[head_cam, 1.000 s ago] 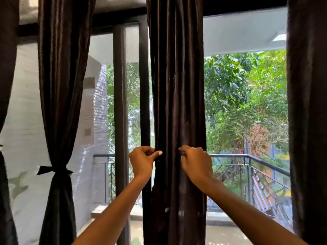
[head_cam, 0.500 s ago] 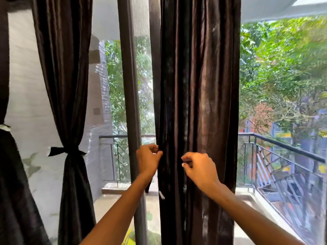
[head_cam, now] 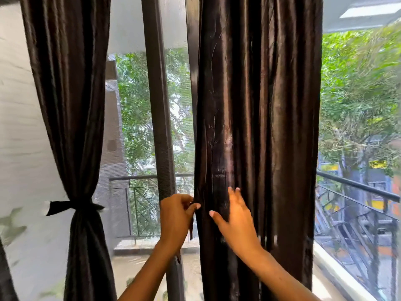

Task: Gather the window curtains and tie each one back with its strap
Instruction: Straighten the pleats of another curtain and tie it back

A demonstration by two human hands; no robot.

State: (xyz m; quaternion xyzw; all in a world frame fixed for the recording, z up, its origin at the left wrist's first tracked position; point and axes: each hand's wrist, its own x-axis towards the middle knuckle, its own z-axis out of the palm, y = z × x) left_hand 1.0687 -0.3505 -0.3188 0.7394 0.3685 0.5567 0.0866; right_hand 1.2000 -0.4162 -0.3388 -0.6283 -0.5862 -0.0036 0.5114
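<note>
1. Head view: the untied curtain (head_cam: pixel 258 127) hangs loose down the centre, from 12 o'clock to 6 o'clock, in front of the window frame (head_cam: pixel 159 127).
2. The left hand (head_cam: pixel 175 216) pinches the curtain's left edge between thumb and curled fingers, just below centre at about 7 o'clock.
3. The right hand (head_cam: pixel 235 220) lies flat on the front folds with fingers straight and slightly spread, holding nothing.
4. At 9 o'clock a second curtain (head_cam: pixel 71 105) is already cinched by its dark strap (head_cam: pixel 71 206), waisted at the tie.
5. Handling, as a judgement: the fabric looks thin, soft and glossy, so light but likely slippery; folds will slide out of a loose grasp. It is best taken at waist height, at the level of the tied strap, with a hand on each outer edge sweeping the folds together.
6. No strap for the centre curtain can be made out.
7. Against half a second ago: the right hand was curled onto a fold and has since opened flat; the left pinch is unchanged; the camera has moved closer.
</note>
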